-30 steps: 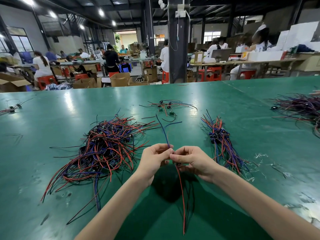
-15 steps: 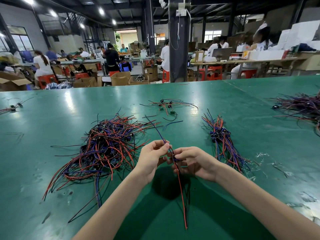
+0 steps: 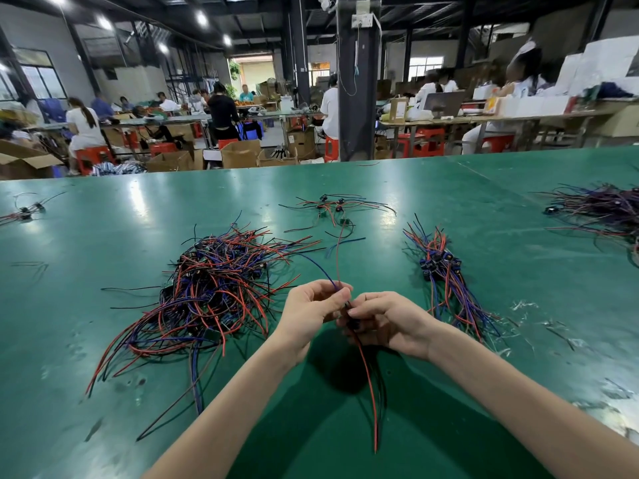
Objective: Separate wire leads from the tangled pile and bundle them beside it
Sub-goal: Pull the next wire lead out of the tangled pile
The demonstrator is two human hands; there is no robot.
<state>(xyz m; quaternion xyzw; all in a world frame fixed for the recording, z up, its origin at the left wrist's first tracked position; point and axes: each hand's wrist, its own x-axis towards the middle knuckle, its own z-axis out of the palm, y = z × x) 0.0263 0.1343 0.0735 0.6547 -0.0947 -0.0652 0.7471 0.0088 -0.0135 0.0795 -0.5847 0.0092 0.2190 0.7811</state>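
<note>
The tangled pile point(image 3: 214, 295) of red, blue and black leads lies on the green table point(image 3: 103, 236). Just right of the pile, lifted off the table, the left hand point(image 3: 311, 312) pinches the upper strands of one wire lead point(image 3: 367, 385) between thumb and curled fingertips. A blue strand arcs from that pinch back toward the pile's right edge, and I cannot tell whether its tip is free of the pile. A thin red strand rises beside it.

Right of the pile again, touching the left hand, the right hand point(image 3: 387, 323) has its fingers curled round the lead's dark middle part. The red and dark tails hang below it toward the table's near edge.

The step in hand looks like straightening a single lead. It would go best if the right hand holds the middle part firmly while the left draws the upper strands through a light pinch, so they lie parallel. The blue strand should be drawn slowly, since a snag could drag neighbours out of the pile.

Further right of the pile lies the sorted bundle point(image 3: 446, 281), its connectors grouped together. The lead probably belongs there, connector to connector, with its tails pointing the same way.
</note>
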